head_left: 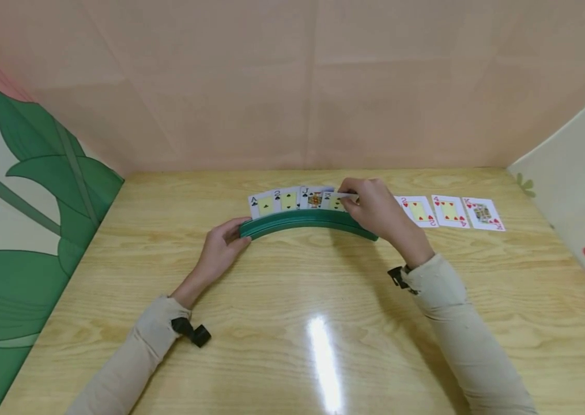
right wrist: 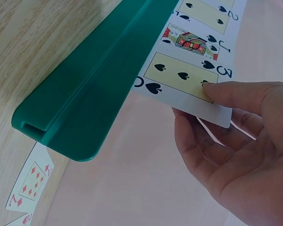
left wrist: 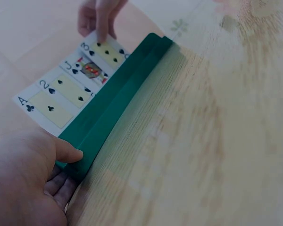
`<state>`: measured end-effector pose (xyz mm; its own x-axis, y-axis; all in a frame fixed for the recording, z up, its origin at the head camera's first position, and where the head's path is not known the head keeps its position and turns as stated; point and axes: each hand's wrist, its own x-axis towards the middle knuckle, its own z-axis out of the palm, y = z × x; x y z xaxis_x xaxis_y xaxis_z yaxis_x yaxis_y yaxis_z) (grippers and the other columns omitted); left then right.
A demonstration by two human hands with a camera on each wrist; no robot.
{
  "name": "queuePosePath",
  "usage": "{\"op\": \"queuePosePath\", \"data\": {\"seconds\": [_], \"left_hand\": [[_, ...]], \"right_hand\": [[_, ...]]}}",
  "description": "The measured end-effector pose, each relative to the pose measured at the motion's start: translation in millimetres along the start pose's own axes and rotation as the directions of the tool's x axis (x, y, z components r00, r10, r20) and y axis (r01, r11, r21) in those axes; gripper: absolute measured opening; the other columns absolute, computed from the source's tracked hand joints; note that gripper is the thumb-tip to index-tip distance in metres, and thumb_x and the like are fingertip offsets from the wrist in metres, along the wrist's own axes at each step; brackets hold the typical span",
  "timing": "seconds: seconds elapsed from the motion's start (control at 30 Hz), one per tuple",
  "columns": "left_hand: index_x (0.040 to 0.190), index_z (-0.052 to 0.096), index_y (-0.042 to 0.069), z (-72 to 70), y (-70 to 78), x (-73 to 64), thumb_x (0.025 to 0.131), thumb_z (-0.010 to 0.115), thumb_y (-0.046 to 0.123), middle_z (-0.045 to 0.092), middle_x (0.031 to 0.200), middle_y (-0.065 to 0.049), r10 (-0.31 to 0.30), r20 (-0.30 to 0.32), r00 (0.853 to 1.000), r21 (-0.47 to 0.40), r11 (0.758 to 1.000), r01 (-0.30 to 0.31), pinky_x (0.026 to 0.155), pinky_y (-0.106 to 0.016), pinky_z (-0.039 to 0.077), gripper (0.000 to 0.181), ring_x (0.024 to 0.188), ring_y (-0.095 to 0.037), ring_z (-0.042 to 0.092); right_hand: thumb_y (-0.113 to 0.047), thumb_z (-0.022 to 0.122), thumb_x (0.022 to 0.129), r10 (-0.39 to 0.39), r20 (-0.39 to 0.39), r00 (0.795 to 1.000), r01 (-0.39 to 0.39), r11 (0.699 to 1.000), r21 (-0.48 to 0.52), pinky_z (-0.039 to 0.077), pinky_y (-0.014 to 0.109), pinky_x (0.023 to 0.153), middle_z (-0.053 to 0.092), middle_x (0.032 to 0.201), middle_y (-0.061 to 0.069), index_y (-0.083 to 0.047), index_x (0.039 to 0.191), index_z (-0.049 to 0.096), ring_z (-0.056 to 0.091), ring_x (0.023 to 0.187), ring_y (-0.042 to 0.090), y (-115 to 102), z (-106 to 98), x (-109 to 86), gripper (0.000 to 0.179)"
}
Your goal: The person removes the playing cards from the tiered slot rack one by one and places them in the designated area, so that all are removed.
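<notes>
A curved green card holder [head_left: 306,218] lies on the wooden table, its ends bending toward me. My left hand [head_left: 221,245] grips its left end, thumb on the front face and fingers beneath in the left wrist view. Standing in its slot, overlapping, are an ace of clubs [left wrist: 46,109], a two of spades [left wrist: 66,91] and a jack of spades [right wrist: 192,42]. Toward the right, a three of spades [right wrist: 181,77] has its lower edge at the slot. My right hand [head_left: 375,206] pinches that card's upper corner between thumb and fingers.
Right of the holder, face-up cards lie in a row: a two of hearts [head_left: 418,212], a four of hearts [head_left: 449,211] and a king of hearts [head_left: 484,214]. A seven of diamonds [right wrist: 32,181] shows in the right wrist view. A pink backdrop [head_left: 271,86] rises behind the table.
</notes>
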<state>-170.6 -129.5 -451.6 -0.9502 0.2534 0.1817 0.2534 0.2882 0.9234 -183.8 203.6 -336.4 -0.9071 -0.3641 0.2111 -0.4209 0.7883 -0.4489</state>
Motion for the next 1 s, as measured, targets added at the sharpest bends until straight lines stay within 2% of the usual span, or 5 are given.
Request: {"op": "queuePosePath", "data": {"seconds": [0.63, 0.87, 1.0], "left_hand": [[0.132, 0.061, 0.003, 0.1, 0.4, 0.7, 0.094, 0.065, -0.001, 0.063, 0.132, -0.016, 0.011, -0.007, 1.0, -0.021, 1.0, -0.011, 0.104, -0.043, 0.048, 0.038, 0.123, -0.027, 0.059], [0.133, 0.061, 0.003, 0.8, -0.4, 1.2, 0.094, 0.065, -0.001, 0.063, 0.132, -0.015, 0.015, -0.01, 1.0, -0.005, 1.0, -0.015, 0.103, -0.041, 0.049, 0.039, 0.122, -0.026, 0.059], [0.133, 0.061, 0.002, 1.5, -1.7, 1.0, 0.094, 0.065, -0.001, 0.062, 0.132, -0.017, 0.019, -0.012, 1.0, -0.003, 1.0, -0.019, 0.103, -0.043, 0.049, 0.039, 0.123, -0.028, 0.059]], "right_hand": [[-0.007, 0.061, 0.097, 0.0, -0.055, 0.998, 0.0, 1.0, -0.012, 0.058, 0.041, 0.065, 0.073, 0.1, 0.013, -0.003, 0.107, 0.07, 0.069, 0.08, 0.023, -2.5, -10.3, -4.2, 0.014], [-0.007, 0.06, 0.098, 0.011, -0.05, 0.999, -0.01, 1.0, 0.022, 0.06, 0.044, 0.069, 0.072, 0.104, 0.015, -0.003, 0.111, 0.069, 0.071, 0.085, 0.027, -1.4, -12.6, -11.4, 0.016], [-0.008, 0.059, 0.099, 0.016, -0.066, 0.998, -0.014, 1.0, 0.023, 0.058, 0.044, 0.067, 0.072, 0.1, 0.014, -0.004, 0.113, 0.068, 0.07, 0.084, 0.027, -1.2, -14.4, -16.8, 0.018]]}}
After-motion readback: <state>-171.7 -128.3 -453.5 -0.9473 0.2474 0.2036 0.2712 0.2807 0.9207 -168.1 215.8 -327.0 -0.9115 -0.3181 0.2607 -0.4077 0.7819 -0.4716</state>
